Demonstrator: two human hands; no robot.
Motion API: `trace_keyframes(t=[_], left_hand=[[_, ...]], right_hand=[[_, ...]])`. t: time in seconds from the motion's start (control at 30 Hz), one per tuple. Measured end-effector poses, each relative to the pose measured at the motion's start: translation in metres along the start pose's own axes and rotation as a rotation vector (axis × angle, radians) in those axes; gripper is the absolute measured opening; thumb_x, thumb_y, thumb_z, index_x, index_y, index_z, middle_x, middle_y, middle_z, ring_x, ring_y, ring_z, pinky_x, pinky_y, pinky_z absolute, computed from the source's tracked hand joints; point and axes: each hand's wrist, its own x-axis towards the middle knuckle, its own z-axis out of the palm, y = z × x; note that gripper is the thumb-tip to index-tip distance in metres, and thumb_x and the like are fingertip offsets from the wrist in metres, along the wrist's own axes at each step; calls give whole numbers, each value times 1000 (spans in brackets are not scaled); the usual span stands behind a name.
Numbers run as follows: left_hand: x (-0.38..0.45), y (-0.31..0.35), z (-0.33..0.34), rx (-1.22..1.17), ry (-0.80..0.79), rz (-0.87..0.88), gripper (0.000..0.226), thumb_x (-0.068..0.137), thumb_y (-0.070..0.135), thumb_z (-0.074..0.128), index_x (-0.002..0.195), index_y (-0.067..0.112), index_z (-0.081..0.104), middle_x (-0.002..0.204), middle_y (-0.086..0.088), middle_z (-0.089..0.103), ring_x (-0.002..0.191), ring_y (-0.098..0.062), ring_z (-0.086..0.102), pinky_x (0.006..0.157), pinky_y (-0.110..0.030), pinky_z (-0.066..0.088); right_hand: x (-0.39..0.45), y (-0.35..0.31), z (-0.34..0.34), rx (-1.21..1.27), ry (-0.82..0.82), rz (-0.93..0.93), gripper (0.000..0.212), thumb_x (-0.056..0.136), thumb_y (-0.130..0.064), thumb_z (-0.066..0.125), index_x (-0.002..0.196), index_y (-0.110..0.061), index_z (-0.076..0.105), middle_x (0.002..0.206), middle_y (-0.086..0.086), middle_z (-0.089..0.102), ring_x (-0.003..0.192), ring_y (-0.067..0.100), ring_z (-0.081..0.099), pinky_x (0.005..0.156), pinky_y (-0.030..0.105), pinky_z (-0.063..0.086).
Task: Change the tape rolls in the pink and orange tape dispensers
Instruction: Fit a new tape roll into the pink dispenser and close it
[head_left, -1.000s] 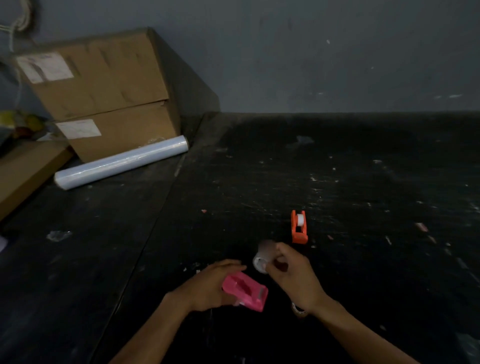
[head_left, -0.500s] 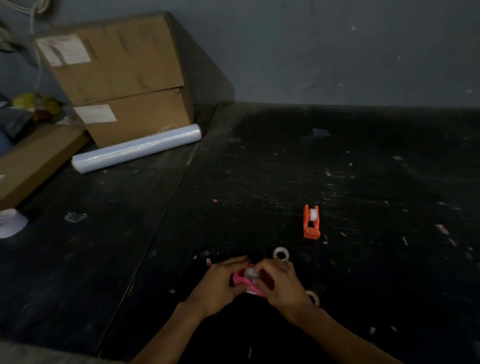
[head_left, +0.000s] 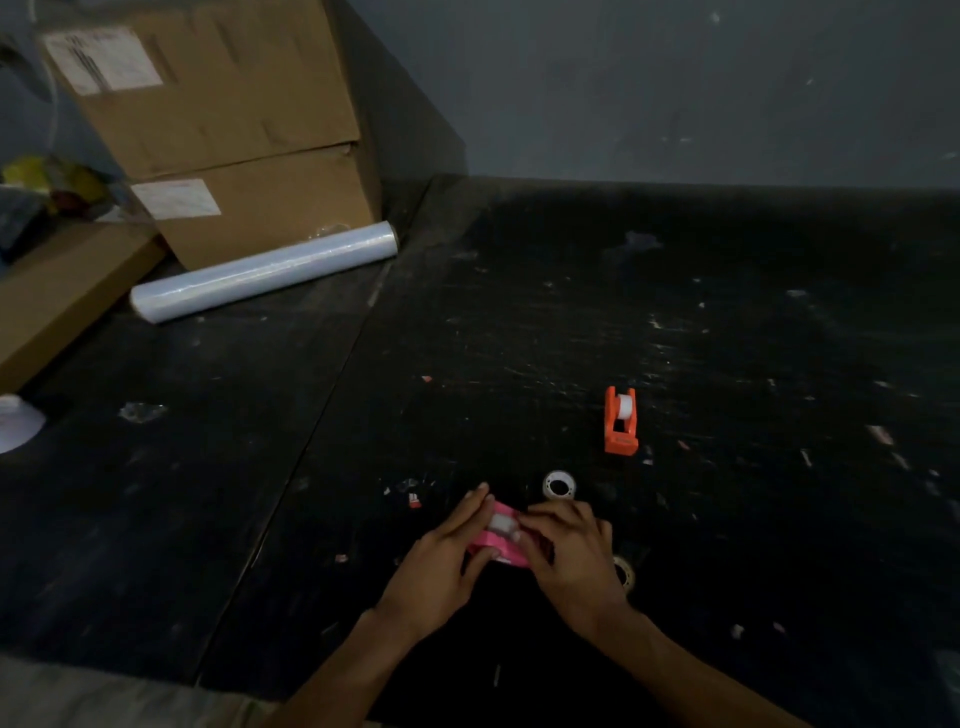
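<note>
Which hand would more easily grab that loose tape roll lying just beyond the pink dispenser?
The right hand, probably: the loose tape roll lies just beyond its fingers, while the left hand steadies the pink dispenser.

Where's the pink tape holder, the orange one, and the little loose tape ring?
pink tape dispenser (head_left: 493, 541), head view, its side between the hands.
orange tape dispenser (head_left: 620, 422), head view, its body.
loose tape roll (head_left: 547, 484), head view, its rim.

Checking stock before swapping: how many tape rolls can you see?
4: a white roll in the orange plastic dispenser, one in the pink dispenser between both hands, a loose ring beyond them, another partly hidden beside the right hand.
</note>
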Motion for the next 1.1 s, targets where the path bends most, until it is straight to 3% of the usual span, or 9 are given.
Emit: trace_keyframes(t=[0.23,0.4,0.5,0.6,0.7,0.8,0.9,1.0,1.1], left_hand=[[-4,2,4,21,36,14,59,101,28,49,152,24,20,160,19,6,147,1,11,108,2,5],[-4,4,7,37,46,32,60,101,26,48,153,24,20,162,16,5,148,-1,10,112,-5,8],[-4,3,7,31,37,45,61,101,28,46,154,27,15,162,17,1,148,-1,6,115,-14,14],[-4,2,7,22,21,46,62,102,31,43,154,30,9,163,18,-2,149,-1,4,116,-18,17],[-5,1,9,52,33,64,63,102,31,43,154,29,7,163,17,-3,149,-2,5,115,-16,17],[-7,2,9,63,39,70,65,102,32,42,154,29,4,163,18,-7,149,-2,3,115,-18,20],[-8,4,9,65,42,65,66,102,31,43,154,27,3,162,18,-9,149,-3,4,111,-13,19],[-9,4,9,52,35,67,66,102,35,41,154,29,0,162,18,-10,149,-4,8,109,-13,25],[-9,3,8,28,12,63,67,102,38,39,154,32,-3,163,19,-10,150,-5,8,115,-23,31]], right_hand=[[0,-17,-3,100,116,183,11,90,-42,61,95,-35,68,108,-17,65,111,9,48,88,30,26],[4,-21,-14,185,70,245,9,90,-35,62,94,-33,69,104,-15,66,108,8,47,92,31,26],[5,-11,-26,271,-25,301,7,90,-29,64,92,-31,70,99,-13,70,102,6,60,101,34,39],[4,2,-39,372,-28,338,6,89,-17,68,88,-20,72,92,-7,73,90,6,67,91,28,52],[2,13,-47,413,-7,375,8,86,-13,71,80,-17,73,80,-5,72,74,7,65,70,18,47],[1,22,-44,369,-106,453,13,86,-26,72,73,-28,71,64,-12,67,58,4,58,71,30,51],[2,21,-39,139,-126,445,12,84,-42,66,76,-35,71,89,-14,74,95,12,65,98,41,41],[5,13,-34,6,-143,438,18,85,-48,61,92,-36,73,113,-7,68,118,18,54,102,45,31],[8,10,-35,-24,-158,431,24,82,-49,64,104,-38,66,120,-5,61,121,20,48,100,45,31]])
